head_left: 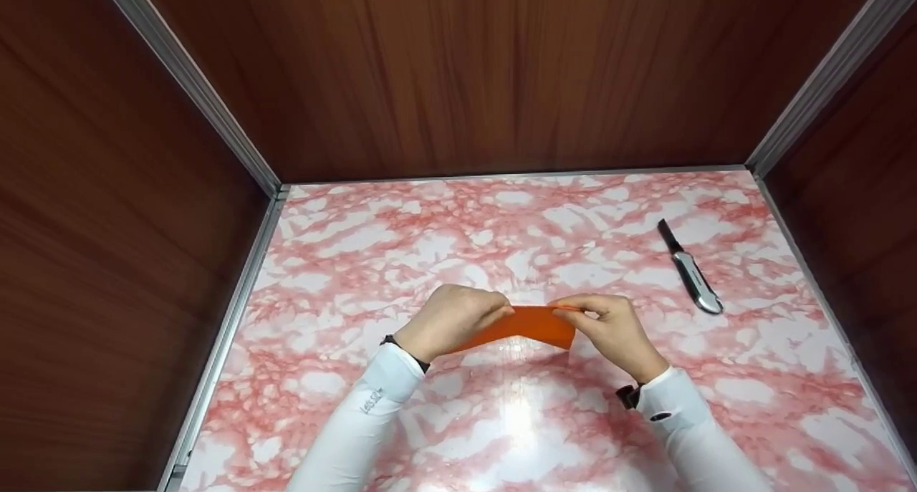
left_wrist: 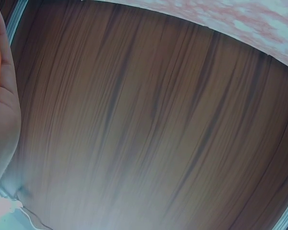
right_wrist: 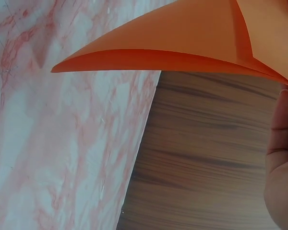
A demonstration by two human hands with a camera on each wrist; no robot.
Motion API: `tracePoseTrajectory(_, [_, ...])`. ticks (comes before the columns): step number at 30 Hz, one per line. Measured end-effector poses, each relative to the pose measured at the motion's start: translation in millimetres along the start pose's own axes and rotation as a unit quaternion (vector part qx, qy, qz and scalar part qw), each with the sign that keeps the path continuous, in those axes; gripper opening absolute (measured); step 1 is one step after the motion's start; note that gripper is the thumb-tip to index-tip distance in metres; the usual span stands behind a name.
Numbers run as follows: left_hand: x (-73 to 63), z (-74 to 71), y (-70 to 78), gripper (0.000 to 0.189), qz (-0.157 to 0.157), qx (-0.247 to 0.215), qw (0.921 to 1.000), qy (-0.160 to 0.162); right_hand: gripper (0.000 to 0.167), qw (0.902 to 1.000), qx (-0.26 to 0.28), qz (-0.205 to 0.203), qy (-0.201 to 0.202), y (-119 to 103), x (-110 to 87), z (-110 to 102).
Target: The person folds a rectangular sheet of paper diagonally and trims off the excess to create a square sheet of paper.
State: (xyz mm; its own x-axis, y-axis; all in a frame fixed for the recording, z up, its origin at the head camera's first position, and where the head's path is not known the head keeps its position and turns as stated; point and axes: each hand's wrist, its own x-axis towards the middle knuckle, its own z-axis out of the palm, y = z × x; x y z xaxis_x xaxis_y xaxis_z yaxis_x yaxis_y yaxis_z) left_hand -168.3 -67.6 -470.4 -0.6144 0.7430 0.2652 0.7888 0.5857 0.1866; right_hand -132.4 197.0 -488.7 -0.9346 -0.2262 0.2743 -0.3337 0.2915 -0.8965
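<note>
Left hand (head_left: 453, 319) and right hand (head_left: 613, 330) both grip orange paper (head_left: 536, 324) over the red-and-white marbled bench (head_left: 344, 256), brown wood-grain panels (head_left: 458, 69) on three sides.

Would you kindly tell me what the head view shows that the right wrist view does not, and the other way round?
Only the head view shows the knife, the left hand and the white sleeves.

Only the right wrist view shows, close up, the orange sheet curving to a pointed tip, with a darker orange band below its lighter face.

Both show that sheet, part of the right hand, the pink-and-white marbled table and brown wood-grained panelling.
</note>
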Motion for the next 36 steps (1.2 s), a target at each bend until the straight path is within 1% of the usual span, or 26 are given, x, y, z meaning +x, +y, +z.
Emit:
tracePoseTrajectory(9, [1.5,-3.9,-2.1,0.026,0.012,-0.007,0.9999,-0.009,0.015,0.9998,0.011,-0.014,-0.004,1,0.4,0])
tracePoseTrajectory(14, [0.0,-4.5,-4.1,0.027,-0.004,-0.011,0.9997,-0.023,0.014,0.9999,0.009,-0.006,0.001,0,0.5,-1])
tracePoseTrajectory(18, [-0.5,-6.1,-5.7,0.026,-0.009,-0.013,0.9995,-0.029,0.014,0.9999,0.011,0.005,0.008,0,-0.3,-2])
tracePoseTrajectory(22, [-0.2,-7.6,-6.3,0.026,-0.012,-0.016,0.9992,-0.034,0.014,0.9999,0.010,0.007,0.006,-1,-0.2,-2])
tracePoseTrajectory(28, [-1.1,-8.1,-9.3,0.024,-0.018,-0.036,0.9987,-0.031,0.014,0.9999,0.013,0.007,0.006,-1,-1.0,-4])
tracePoseTrajectory(31, [-2.7,-8.7,-11.4,0.024,-0.020,-0.046,0.9982,-0.031,0.014,0.9999,0.008,-0.002,0.009,0,-1.4,-5])
tracePoseTrajectory(36, [-3.0,-10.2,-13.4,0.026,-0.016,-0.053,0.9980,-0.029,0.014,0.9999,0.008,-0.006,0.011,1,-1.8,-6])
